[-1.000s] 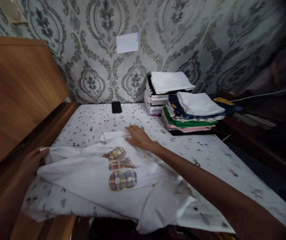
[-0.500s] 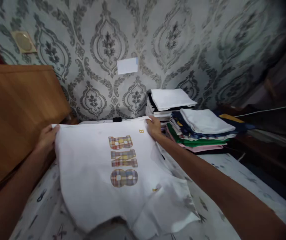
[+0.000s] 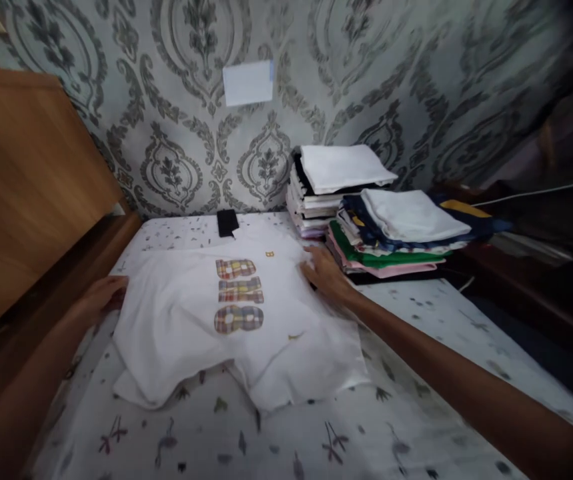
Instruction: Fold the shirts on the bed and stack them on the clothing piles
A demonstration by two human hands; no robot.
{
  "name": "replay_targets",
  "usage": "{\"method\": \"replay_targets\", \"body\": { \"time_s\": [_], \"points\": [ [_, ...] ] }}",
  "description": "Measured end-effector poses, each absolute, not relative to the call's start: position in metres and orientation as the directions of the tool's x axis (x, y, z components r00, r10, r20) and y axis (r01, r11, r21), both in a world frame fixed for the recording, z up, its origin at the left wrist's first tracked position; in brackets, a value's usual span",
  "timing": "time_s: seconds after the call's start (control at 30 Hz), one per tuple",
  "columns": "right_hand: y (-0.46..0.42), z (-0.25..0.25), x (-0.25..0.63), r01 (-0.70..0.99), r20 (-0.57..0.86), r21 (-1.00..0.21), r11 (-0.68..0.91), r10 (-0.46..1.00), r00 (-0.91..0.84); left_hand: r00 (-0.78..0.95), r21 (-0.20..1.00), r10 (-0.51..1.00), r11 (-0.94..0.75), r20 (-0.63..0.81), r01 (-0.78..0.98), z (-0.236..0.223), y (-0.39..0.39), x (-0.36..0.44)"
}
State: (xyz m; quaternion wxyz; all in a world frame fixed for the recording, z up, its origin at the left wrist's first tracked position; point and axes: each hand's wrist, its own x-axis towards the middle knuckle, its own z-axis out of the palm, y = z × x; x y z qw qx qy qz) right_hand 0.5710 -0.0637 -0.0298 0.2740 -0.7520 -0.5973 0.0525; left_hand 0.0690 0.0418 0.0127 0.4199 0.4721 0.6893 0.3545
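Observation:
A white T-shirt (image 3: 181, 313) lies spread sideways on the bed, its lower edge creased and uneven. Large plaid letters (image 3: 239, 291) run down its middle, with small yellow marks nearby. At the shirt's left edge is my left hand (image 3: 100, 298), its fingers stretched out and the tips close to the fabric; contact is hard to make out. My right hand (image 3: 327, 275) rests by the shirt's far right edge, fingers apart, with the fingertips at the cloth.
Two stacks of folded clothes stand at the back right: a taller stack (image 3: 311, 212) and a lower one (image 3: 391, 257). A black object (image 3: 227, 223) lies behind the shirt. The patterned bedsheet (image 3: 246, 447) extends around it. A wooden panel (image 3: 31, 167) borders the left side.
The T-shirt, held raised by both hands before, has come down flat on the bed. Both hands have loosened from its edges, and the camera has tilted downward.

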Motion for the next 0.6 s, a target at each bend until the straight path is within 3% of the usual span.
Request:
{"method": "replay_targets", "body": {
  "time_s": [0.1,0.27,0.37,0.47,0.6],
  "points": [
    [-0.147,-0.043,0.568,0.915,0.313,-0.403,-0.033,0.934,0.171,-0.114,0.871,0.913,0.407,-0.391,0.274,0.012,-0.007,0.049],
    [-0.27,-0.05,0.533,0.938,0.372,-0.332,-0.097,0.901,0.225,0.046,0.808,0.877,0.419,-0.478,0.414,0.015,-0.075,0.038],
    [-0.304,-0.047,0.505,0.959,0.384,-0.282,0.03,0.919,0.084,0.099,0.833,0.888,0.377,-0.45,0.404,0.019,-0.092,0.047],
    [-0.301,-0.042,0.487,0.957,0.354,-0.238,0.167,0.932,-0.075,0.083,0.904,0.93,0.324,-0.359,0.28,0.024,-0.097,0.064],
    [-0.263,-0.029,0.485,0.943,0.2,-0.228,0.241,0.96,-0.197,-0.029,0.976,0.977,0.211,-0.209,0.054,0.029,-0.102,0.088]
  ]
}}
